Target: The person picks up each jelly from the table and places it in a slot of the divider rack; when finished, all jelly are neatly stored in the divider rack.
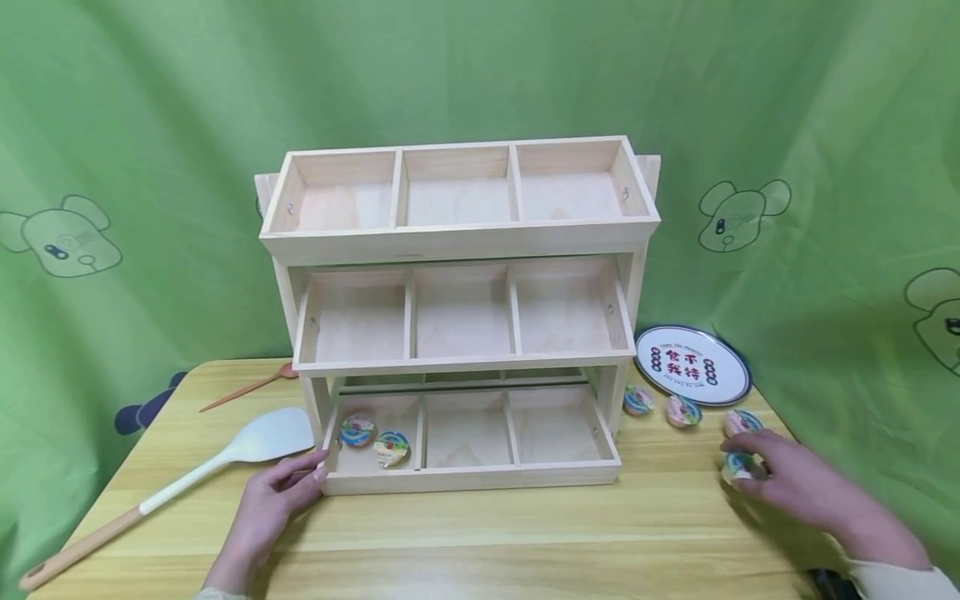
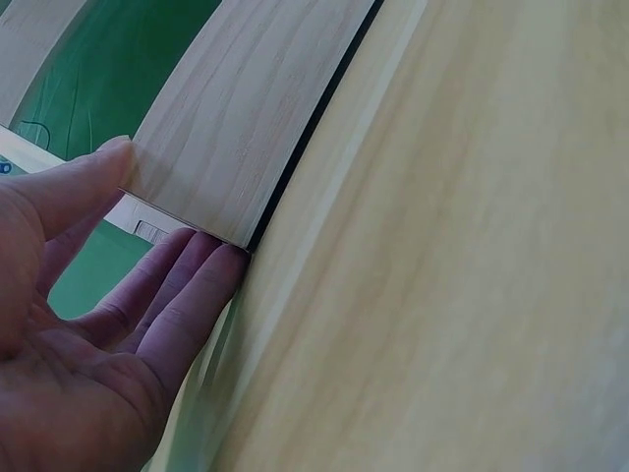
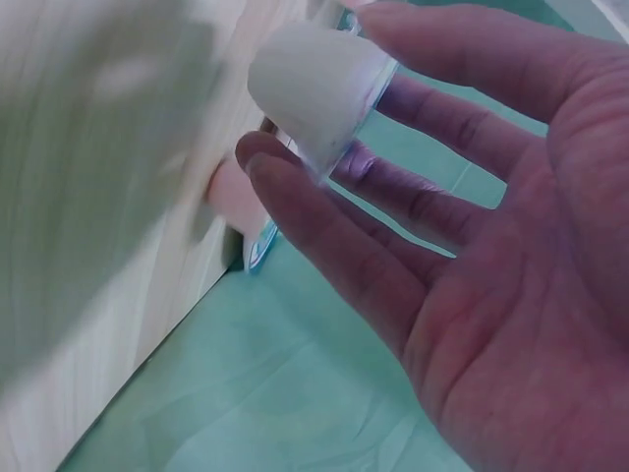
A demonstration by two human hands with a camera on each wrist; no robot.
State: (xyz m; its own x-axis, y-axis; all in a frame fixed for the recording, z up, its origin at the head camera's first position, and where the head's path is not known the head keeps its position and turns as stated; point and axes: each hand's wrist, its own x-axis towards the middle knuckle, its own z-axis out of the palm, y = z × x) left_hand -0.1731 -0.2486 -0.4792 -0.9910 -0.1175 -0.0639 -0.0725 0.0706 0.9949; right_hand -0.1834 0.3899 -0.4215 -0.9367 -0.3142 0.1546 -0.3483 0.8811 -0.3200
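Observation:
My left hand (image 1: 273, 497) holds the left front corner of the bottom tray of a three-tier wooden shelf (image 1: 465, 479). In the left wrist view its thumb lies at the upper corner of the tray's front board (image 2: 246, 118), fingers against the end. At the right, my right hand (image 1: 798, 479) pinches a small jelly cup (image 3: 310, 84) with a whitish body, thumb and fingers at its rim. Just behind it sits another jelly cup (image 1: 741, 422). Two more, a pink one (image 1: 683, 411) and a blue-edged one (image 1: 637, 400), stand farther left.
Two jelly cups (image 1: 375, 439) lie in the bottom tray's left compartment. A round plate (image 1: 693, 365) with red lettering is behind the loose cups. On the left lie a white spatula (image 1: 255, 437) with a wooden handle and a small brown spoon (image 1: 251, 390). A green curtain (image 1: 465, 75) hangs behind.

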